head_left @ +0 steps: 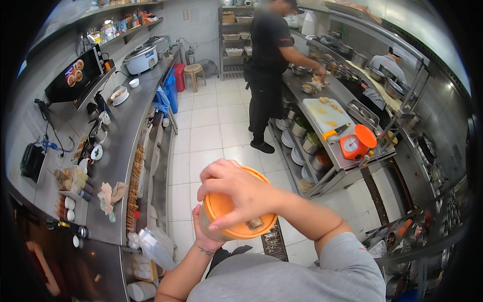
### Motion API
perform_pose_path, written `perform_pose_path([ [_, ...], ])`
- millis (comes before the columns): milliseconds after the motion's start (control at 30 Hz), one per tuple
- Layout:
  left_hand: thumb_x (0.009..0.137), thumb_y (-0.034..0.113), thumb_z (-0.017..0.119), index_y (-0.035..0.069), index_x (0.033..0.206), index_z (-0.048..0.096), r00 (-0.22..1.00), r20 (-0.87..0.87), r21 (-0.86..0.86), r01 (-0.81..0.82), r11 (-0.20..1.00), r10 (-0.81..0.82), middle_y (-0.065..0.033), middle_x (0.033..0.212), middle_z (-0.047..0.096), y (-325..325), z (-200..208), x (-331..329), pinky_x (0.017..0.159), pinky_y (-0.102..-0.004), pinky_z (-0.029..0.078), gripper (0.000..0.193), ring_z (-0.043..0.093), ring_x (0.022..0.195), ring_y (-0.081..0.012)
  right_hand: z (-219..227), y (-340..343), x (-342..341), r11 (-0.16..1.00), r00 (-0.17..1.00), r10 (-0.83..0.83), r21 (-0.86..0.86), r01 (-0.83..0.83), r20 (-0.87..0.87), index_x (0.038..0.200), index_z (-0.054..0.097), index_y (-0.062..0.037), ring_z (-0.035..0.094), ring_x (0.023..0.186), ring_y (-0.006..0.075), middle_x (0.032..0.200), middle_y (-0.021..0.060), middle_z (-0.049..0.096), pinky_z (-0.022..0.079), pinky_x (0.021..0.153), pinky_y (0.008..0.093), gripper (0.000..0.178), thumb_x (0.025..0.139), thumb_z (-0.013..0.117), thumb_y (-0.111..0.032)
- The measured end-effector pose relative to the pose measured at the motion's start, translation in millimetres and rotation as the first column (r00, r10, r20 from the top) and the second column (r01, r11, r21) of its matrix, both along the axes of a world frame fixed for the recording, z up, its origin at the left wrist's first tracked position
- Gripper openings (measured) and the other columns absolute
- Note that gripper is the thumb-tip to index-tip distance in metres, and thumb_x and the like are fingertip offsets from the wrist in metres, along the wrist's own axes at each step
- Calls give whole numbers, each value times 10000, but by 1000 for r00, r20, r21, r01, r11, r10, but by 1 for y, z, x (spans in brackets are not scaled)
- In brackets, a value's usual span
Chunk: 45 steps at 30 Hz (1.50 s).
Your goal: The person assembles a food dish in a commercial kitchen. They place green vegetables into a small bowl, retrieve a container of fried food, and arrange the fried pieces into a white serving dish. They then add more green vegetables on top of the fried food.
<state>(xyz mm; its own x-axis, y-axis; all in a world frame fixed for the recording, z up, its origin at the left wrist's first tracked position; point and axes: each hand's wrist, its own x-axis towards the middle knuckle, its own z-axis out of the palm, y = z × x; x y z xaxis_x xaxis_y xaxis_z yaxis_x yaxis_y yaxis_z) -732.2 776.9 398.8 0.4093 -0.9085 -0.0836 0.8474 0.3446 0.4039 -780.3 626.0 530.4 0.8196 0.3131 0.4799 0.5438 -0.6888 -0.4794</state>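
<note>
In front of my chest I hold a round tub with an orange lid (220, 203). My left hand (205, 232) supports the tub's side from the lower left, its fingers mostly hidden behind it. Across the top lies my right hand (236, 189), its fingers curled over the far rim and the thumb pressed on the lid. The lid sits on the tub, and a small worn label patch (255, 223) shows near its edge. What the tub contains is hidden.
A long steel counter (118, 166) runs along my left, with a crumpled cloth (111, 197) on it. At the right counter a person (266, 60) in dark clothes works near a cutting board (322, 113), knife (336, 132) and orange scale (356, 143). Another person (387, 64) stands beyond.
</note>
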Motion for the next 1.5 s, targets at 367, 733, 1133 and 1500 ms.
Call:
perform_pose_path([
  [367,854,500,416,106,1411,307,945,-188,-189,232,954,-267,-133,1426,346,-24,10,267,1078,-507,282,690,342,1310,-333,58,-6,249,993,966,104,-72,-89,238,587,479,-85,438,654,246,655,50,467,354,605,331,271,700,682,-224],
  [733,864,464,376,78,1342,418,976,-214,-240,-95,966,42,-175,1351,437,-3,-59,515,1021,-514,371,616,468,1208,-342,50,-88,543,890,987,-67,456,-5,143,588,446,-31,346,535,51,567,-32,398,264,471,235,334,799,665,-170],
  [1133,925,399,403,73,1270,486,413,-411,28,-885,464,813,-131,1299,504,69,-159,672,1012,-480,382,482,479,1193,-315,-212,-22,898,951,998,-56,-305,43,-35,653,547,-20,555,793,273,808,109,590,431,730,416,351,709,752,-299],
  [1500,932,318,431,24,989,593,523,519,709,-706,1,676,-107,875,655,102,-214,781,520,-313,462,341,628,705,-213,-270,35,863,738,625,515,675,26,-587,1368,360,-24,523,1080,175,1285,110,457,438,906,288,526,870,530,-40],
])
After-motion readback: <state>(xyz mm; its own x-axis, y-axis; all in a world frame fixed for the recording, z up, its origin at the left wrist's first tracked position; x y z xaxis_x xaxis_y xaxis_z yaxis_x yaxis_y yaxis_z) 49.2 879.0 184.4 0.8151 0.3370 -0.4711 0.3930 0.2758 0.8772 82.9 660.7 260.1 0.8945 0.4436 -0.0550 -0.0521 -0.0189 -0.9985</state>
